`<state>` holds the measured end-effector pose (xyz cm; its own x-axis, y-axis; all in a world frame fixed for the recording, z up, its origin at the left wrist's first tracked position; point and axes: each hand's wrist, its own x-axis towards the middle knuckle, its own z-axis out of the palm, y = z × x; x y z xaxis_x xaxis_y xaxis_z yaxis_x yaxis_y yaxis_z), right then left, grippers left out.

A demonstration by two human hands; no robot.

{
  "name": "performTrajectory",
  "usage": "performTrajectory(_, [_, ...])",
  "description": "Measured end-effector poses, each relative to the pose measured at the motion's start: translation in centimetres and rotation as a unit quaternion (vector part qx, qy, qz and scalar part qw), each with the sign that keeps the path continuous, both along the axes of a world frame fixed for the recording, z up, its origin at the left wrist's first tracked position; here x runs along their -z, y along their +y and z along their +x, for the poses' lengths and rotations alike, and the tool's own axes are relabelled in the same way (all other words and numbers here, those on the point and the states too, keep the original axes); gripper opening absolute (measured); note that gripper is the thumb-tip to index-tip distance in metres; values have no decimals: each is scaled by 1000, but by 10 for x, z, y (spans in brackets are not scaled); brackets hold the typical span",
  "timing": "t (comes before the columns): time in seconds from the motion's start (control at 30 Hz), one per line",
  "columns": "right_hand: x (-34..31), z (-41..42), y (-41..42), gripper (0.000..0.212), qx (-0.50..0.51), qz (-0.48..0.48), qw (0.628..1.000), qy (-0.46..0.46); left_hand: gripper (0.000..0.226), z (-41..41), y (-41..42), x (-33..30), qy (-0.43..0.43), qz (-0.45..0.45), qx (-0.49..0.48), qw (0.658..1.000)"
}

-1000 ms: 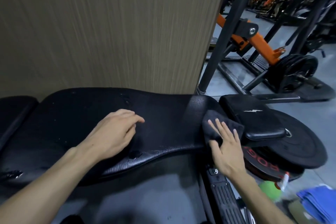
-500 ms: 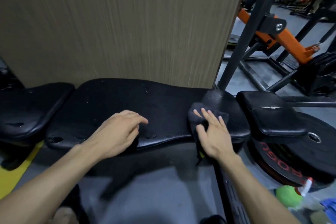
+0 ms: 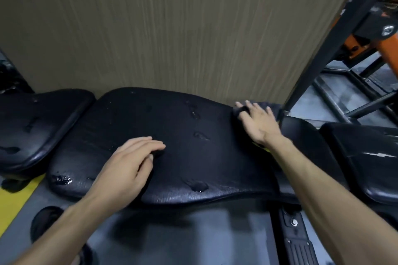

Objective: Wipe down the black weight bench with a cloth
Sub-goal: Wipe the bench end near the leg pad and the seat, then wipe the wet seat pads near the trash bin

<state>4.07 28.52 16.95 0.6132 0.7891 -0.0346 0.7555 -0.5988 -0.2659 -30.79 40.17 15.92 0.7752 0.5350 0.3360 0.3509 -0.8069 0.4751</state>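
Cloth (image 3: 268, 106): right hand (image 3: 257, 122) is pressing it flat-fingered at the bench (image 3: 193, 157) far edge, risking it slipping behind; left hand (image 3: 127, 163) is resting open.

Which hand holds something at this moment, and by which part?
The right hand presses the cloth flat onto the bench pad, fingers spread on top of it, not gripping. The left hand rests bare on the pad.

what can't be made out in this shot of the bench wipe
1. Cloth: head view, mostly covered by the right hand; its full shape is hidden.
2. Bench frame: head view, hidden beneath its own pad.
3. Left hand: its back hides whether the palm touches the pad.
4. Right-side pad: cut off by the right edge.
5. Orange rack: motion-blurred, cut by the corner.
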Motion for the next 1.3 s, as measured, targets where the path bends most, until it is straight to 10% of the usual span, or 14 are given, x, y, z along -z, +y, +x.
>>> performTrajectory(0.1, [7, -19, 25, 61, -121, 26, 992, 33, 42, 1, 9, 2, 6, -4, -11, 1000])
performTrajectory(0.3, [-1, 8, 49, 63, 31, 32, 997, 56, 39, -2, 12, 7, 5, -7, -12, 1000])
performTrajectory(0.57, [5, -70, -51, 63, -172, 88, 979, 73, 39, -17, -13, -7, -13, -19, 4, 1000])
performTrajectory(0.77, [5, -80, -76, 67, 9, 83, 995, 51, 39, -54, -47, -8, -29, -26, 0, 999])
performTrajectory(1.03, [30, -201, -114, 67, -97, 143, 984, -50, 35, -93, -78, 1, -27, -76, -19, 997])
performTrajectory(1.3, [28, -208, -103, 82, 93, 92, 989, -61, 32, -131, -80, -14, -78, -134, -72, 985])
